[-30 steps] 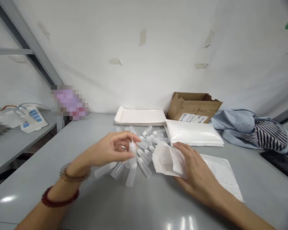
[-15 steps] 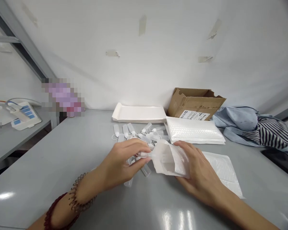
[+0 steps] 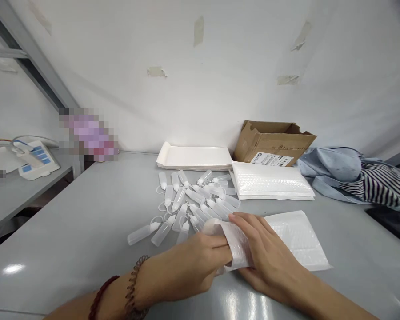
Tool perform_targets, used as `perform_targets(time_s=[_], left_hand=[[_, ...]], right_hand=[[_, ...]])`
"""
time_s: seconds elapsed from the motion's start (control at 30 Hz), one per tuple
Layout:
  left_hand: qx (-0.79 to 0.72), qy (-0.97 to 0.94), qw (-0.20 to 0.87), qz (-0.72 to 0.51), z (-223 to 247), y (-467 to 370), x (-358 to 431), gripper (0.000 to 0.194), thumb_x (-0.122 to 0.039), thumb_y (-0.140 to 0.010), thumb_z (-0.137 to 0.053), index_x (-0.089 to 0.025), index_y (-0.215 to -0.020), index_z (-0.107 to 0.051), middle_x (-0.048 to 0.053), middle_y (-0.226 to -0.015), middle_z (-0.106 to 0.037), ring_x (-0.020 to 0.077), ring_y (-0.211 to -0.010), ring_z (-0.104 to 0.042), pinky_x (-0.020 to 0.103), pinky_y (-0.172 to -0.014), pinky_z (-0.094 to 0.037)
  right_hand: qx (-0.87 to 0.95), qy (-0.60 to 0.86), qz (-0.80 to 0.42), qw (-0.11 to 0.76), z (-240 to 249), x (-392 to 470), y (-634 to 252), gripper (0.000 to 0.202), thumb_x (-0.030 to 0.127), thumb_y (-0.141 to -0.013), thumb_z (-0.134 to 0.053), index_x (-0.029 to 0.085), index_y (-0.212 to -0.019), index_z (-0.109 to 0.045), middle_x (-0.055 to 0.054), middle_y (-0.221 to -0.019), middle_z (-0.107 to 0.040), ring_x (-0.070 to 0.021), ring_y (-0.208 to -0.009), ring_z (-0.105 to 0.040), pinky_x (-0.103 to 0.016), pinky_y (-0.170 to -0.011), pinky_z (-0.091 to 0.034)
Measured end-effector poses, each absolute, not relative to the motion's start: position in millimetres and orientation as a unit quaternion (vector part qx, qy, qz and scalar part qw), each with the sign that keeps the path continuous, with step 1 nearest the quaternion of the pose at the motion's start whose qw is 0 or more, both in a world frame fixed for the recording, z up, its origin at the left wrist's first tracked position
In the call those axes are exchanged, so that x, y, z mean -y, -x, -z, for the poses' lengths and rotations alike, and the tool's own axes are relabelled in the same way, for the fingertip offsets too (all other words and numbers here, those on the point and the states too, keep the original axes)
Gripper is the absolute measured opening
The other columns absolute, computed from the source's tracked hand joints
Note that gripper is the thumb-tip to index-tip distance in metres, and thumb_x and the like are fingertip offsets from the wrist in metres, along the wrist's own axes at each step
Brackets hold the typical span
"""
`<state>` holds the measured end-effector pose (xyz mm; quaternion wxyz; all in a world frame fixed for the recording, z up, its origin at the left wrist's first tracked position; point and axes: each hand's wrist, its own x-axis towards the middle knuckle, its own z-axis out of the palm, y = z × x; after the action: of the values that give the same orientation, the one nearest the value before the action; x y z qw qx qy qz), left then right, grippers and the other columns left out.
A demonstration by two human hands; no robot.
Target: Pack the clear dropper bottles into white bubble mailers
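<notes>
My right hand [image 3: 270, 253] is closed round a small white bubble mailer [image 3: 240, 246], its opening turned to the left. The fingers of my left hand [image 3: 200, 262] reach into that opening, pressed together; their tips are hidden inside, along with anything they hold. Just beyond my hands lies a loose pile of small translucent squeeze bottles [image 3: 178, 198] with white caps and thin strap loops. One bottle [image 3: 143, 233] lies at the left edge of the pile. Another bubble mailer [image 3: 295, 238] rests flat under and beyond my right hand.
Behind the bottles is a stack of pale flat envelopes [image 3: 196, 157]. A stack of bubble mailers [image 3: 273, 182] lies in front of an opened cardboard box [image 3: 273, 142]. At the right are a light blue bag [image 3: 333, 166] and a dark flat object [image 3: 390, 226] on the grey table [image 3: 86, 213].
My left hand has moved right and nearer me, its fingers going into the mailer; the bottle it held is out of sight. The mailer has come lower, uncovering more of the bottle pile.
</notes>
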<state>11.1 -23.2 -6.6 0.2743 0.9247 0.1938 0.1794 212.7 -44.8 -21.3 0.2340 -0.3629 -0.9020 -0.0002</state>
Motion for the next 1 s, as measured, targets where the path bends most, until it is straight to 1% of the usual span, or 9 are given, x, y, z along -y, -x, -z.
perform_targets(time_s=[0.2, 0.27, 0.37, 0.43, 0.57, 0.63, 0.73, 0.83, 1.0], left_hand=[[-0.209, -0.931, 0.123, -0.272, 9.0, -7.0, 22.2, 0.021, -0.008, -0.089, -0.043, -0.013, -0.078, -0.060, 0.005, -0.075, -0.063, 0.0146, -0.067, -0.054, 0.025, -0.061, -0.044], [-0.212, -0.928, 0.132, -0.278, 0.5, -1.2, 22.2, 0.020, -0.014, -0.091, -0.046, -0.014, -0.078, -0.062, 0.004, -0.072, -0.064, 0.0143, -0.066, -0.056, 0.025, -0.061, -0.044], [-0.259, -0.900, 0.223, -0.269, -18.8, 16.7, 16.2, 0.018, -0.023, -0.090, -0.052, -0.016, -0.079, -0.064, 0.001, -0.069, -0.065, 0.0118, -0.063, -0.057, 0.022, -0.062, -0.044], [-0.313, -0.884, 0.269, -0.220, -31.3, 33.9, 7.0, 0.018, -0.028, -0.089, -0.054, -0.017, -0.081, -0.065, 0.000, -0.070, -0.066, 0.0112, -0.062, -0.058, 0.021, -0.062, -0.045], [-0.480, -0.834, 0.259, -0.082, -41.9, 70.8, -13.5, 0.029, -0.037, -0.087, -0.050, -0.019, -0.069, -0.065, -0.002, -0.055, -0.057, 0.0119, -0.052, -0.048, 0.022, -0.049, -0.035], [-0.528, -0.813, 0.245, -0.010, -39.4, 84.2, -19.0, 0.026, -0.037, -0.083, -0.050, -0.020, -0.069, -0.063, -0.002, -0.053, -0.054, 0.0130, -0.050, -0.046, 0.023, -0.048, -0.032], [-0.564, -0.785, 0.241, 0.084, -32.0, 91.1, -19.5, 0.015, -0.033, -0.074, -0.054, -0.021, -0.078, -0.061, 0.000, -0.063, -0.058, 0.0174, -0.059, -0.052, 0.025, -0.052, -0.033], [-0.567, -0.783, 0.220, 0.130, -26.7, 85.3, -16.7, 0.011, -0.027, -0.068, -0.053, -0.021, -0.076, -0.058, 0.003, -0.069, -0.059, 0.0212, -0.065, -0.053, 0.027, -0.054, -0.032], [-0.556, -0.795, 0.211, 0.122, -29.6, 86.1, -19.9, 0.004, -0.022, -0.066, -0.051, -0.019, -0.064, -0.052, 0.002, -0.066, -0.054, 0.0163, -0.058, -0.046, 0.026, -0.050, -0.028]], right_hand=[[0.900, 0.362, 0.004, 0.243, 20.0, 43.2, -213.3, 0.066, 0.010, -0.076, -0.046, 0.008, -0.138, -0.022, -0.019, -0.115, -0.053, -0.0302, -0.103, -0.050, -0.048, -0.080, -0.051], [0.898, 0.364, 0.011, 0.245, 18.6, 42.3, -214.6, 0.068, 0.011, -0.076, -0.047, 0.009, -0.139, -0.021, -0.020, -0.117, -0.053, -0.0307, -0.104, -0.050, -0.048, -0.079, -0.051], [0.894, 0.375, 0.022, 0.244, 16.9, 40.6, -216.7, 0.069, 0.013, -0.077, -0.048, 0.012, -0.139, -0.020, -0.019, -0.117, -0.055, -0.0310, -0.102, -0.052, -0.048, -0.078, -0.051], [0.889, 0.389, 0.032, 0.241, 16.3, 38.8, -218.5, 0.066, 0.014, -0.078, -0.047, 0.012, -0.138, -0.021, -0.019, -0.116, -0.056, -0.0309, -0.100, -0.054, -0.047, -0.076, -0.051], [0.879, 0.418, 0.040, 0.225, 15.6, 33.9, -222.5, 0.061, 0.016, -0.078, -0.048, 0.015, -0.135, -0.027, -0.018, -0.117, -0.057, -0.0307, -0.102, -0.054, -0.046, -0.078, -0.050], [0.877, 0.428, 0.035, 0.215, 14.8, 31.7, -224.3, 0.057, 0.016, -0.077, -0.049, 0.017, -0.132, -0.032, -0.016, -0.117, -0.057, -0.0303, -0.103, -0.055, -0.046, -0.080, -0.049], [0.873, 0.440, 0.036, 0.208, 13.1, 29.8, -226.4, 0.051, 0.016, -0.077, -0.049, 0.018, -0.126, -0.037, -0.014, -0.114, -0.059, -0.0295, -0.101, -0.056, -0.045, -0.079, -0.049], [0.870, 0.443, 0.043, 0.211, 11.6, 29.4, -227.4, 0.049, 0.018, -0.079, -0.049, 0.018, -0.126, -0.036, -0.015, -0.113, -0.059, -0.0293, -0.100, -0.057, -0.044, -0.078, -0.050], [0.868, 0.443, 0.031, 0.224, 10.6, 30.5, -227.1, 0.052, 0.018, -0.079, -0.049, 0.020, -0.130, -0.035, -0.014, -0.114, -0.059, -0.0297, -0.101, -0.058, -0.045, -0.078, -0.050]])
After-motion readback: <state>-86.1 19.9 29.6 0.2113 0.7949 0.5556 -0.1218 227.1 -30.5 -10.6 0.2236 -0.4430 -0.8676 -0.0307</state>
